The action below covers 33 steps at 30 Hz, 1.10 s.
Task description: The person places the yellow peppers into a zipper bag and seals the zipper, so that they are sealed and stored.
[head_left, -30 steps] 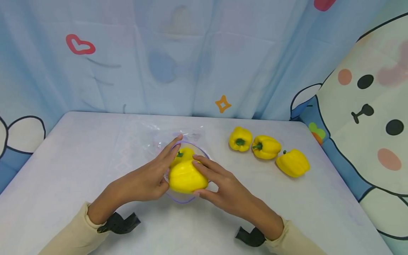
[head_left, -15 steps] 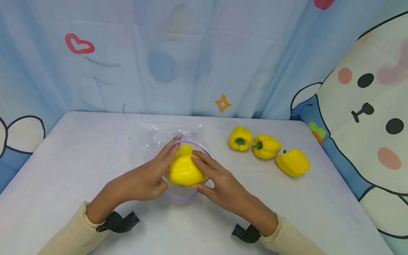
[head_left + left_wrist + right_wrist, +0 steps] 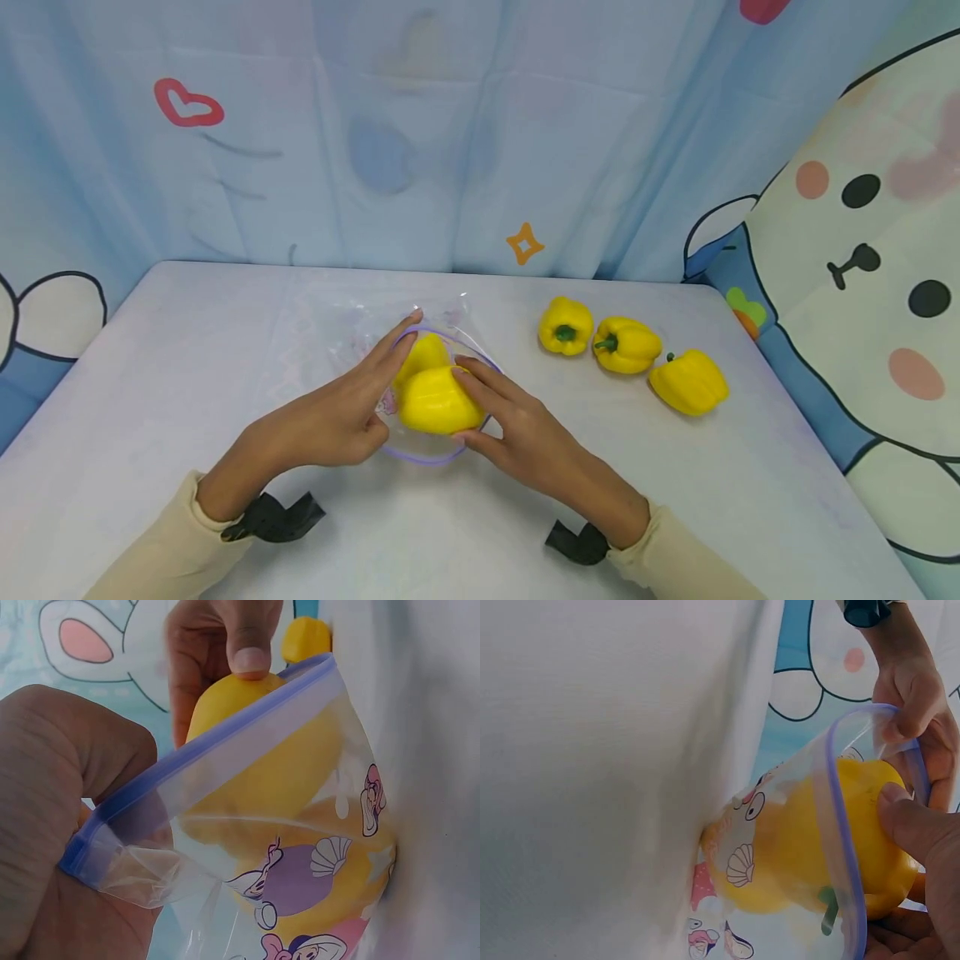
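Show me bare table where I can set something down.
Free: the left of the table, between its left edge and the left hand; also front right, between the right sleeve and the three loose peppers. Crowded: the middle, where that hand holds a bag and the right hand a yellow pepper; back right, where those peppers lie.

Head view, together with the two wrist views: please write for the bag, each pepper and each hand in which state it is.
Plastic bag: open, mouth spread.
Held pepper: partly inside the bag.
Bagged pepper: inside, deeper.
Left loose pepper: outside, stem toward the person.
Middle loose pepper: outside, stem to the left.
Right loose pepper: outside, on its side.
Left hand: gripping the bag's rim.
Right hand: gripping the held pepper.
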Available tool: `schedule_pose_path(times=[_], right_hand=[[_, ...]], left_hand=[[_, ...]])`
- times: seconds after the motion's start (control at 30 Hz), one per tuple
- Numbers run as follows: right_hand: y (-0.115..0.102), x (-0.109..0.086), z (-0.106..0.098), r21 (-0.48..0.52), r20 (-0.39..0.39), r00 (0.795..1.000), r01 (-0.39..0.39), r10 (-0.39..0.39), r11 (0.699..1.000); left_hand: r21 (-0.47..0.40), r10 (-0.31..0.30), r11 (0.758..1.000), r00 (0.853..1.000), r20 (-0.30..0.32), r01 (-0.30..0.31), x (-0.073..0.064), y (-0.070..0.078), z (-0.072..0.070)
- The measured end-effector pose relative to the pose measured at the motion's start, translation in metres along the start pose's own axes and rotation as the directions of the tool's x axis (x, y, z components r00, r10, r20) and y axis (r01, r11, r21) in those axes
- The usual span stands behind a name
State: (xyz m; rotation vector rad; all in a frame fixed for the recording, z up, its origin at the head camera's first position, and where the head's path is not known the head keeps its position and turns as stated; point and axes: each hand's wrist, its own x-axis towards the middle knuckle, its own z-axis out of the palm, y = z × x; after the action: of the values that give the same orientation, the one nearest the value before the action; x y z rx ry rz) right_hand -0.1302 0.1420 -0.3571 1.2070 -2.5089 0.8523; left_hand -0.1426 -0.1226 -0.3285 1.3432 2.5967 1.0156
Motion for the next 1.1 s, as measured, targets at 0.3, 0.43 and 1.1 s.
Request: schedule_pose_path(times=[0.3,0.43,1.1], right_hand=[[-0.002,0.007,0.001,-0.001,0.059,0.996,-0.073,0.073,0.997],[-0.001,0.012,0.003,-0.02,0.068,0.994,-0.088,0.089,0.996],[-0.002,0.012,-0.027,-0.097,-0.02,1.0,-0.023,0.021,0.995]], left_hand=[[-0.001,-0.009,1.0,1.0,0.004,0.009,0.001,0.0,0.001],[0.007,-0.013,1.0,1.0,-0.001,0.013,0.0,-0.002,0.001],[-0.028,0.069,0.997,0.995,-0.066,-0.071,-0.004,0.0,-0.009]])
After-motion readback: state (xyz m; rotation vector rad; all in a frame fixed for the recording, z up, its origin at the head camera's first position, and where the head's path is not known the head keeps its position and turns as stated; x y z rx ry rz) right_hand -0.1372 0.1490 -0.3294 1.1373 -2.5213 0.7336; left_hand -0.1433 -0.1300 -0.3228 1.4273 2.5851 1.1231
